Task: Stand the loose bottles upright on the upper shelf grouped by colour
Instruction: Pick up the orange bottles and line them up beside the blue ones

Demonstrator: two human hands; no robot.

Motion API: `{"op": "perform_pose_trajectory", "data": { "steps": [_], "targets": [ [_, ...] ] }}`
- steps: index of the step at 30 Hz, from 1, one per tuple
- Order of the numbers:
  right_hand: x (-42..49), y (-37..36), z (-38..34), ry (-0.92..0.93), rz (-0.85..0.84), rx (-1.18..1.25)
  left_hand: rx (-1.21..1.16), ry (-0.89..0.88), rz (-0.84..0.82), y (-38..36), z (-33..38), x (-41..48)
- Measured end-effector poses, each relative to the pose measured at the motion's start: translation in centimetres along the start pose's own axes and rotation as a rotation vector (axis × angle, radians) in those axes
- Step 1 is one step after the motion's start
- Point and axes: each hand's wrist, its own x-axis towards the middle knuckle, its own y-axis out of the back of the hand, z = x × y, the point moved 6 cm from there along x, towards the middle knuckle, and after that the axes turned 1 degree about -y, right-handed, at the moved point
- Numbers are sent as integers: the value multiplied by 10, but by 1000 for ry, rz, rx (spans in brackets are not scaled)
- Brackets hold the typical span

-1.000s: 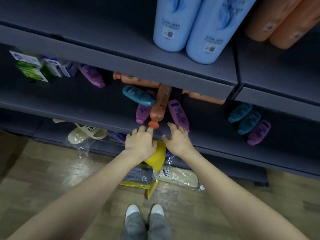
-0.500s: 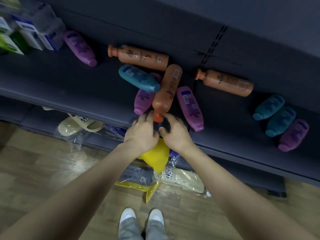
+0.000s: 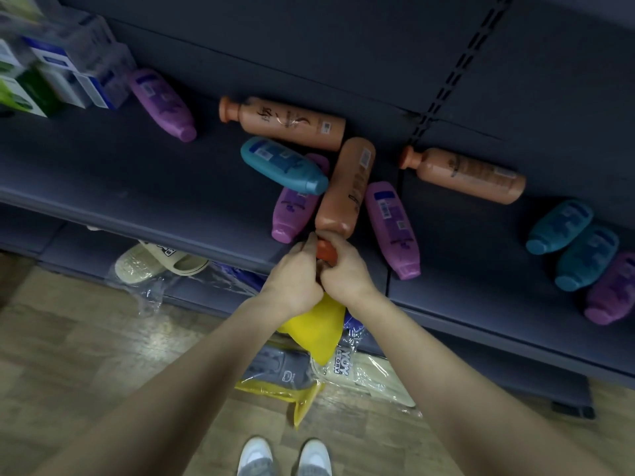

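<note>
At the shelf [image 3: 137, 218] front, the left hand [image 3: 295, 273] and right hand [image 3: 347, 273] are gripping the cap [image 3: 324, 250] of an orange bottle [image 3: 347, 190], fingers curled round it and the two hands touching. That bottle is lying on its side, cap toward the person. A teal bottle [image 3: 283, 164] is butting against one flank and a purple bottle [image 3: 391, 228] is lying just beside the other. Lifting by the cap alone is looking risky: the long body may swing and twist out of the grip, or the cap may slip. Dragging it out could also be nudging the teal bottle, perched across a second purple bottle [image 3: 292, 214], into rolling off the edge.
</note>
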Motion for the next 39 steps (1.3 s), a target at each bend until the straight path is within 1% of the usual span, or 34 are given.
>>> {"op": "perform_pose_trajectory", "data": {
  "steps": [4,11,15,21,25,32,39],
  "targets": [
    [-8,8,2,-6,49,11,-17,-37,4,-2,4,-5],
    [-32,18,5,-35,78,-2,-80,-81,42,4,19,-27],
    [-49,27,-1,-20,103,-17,-61,-65,-7,6,30,-44],
    [-74,53,-30,-50,76,-64,96,3,-113,15,39,-73],
    [-85,87,-59,-103,37,-106,201,35,-106,38,53,-92],
    [-120,117,-90,-125,-82,-119,243,-3,-104,63,89,-117],
    [-158,140,-107,-185,-105,-69,246,2,-127,77,111,-143]
  ]
}}
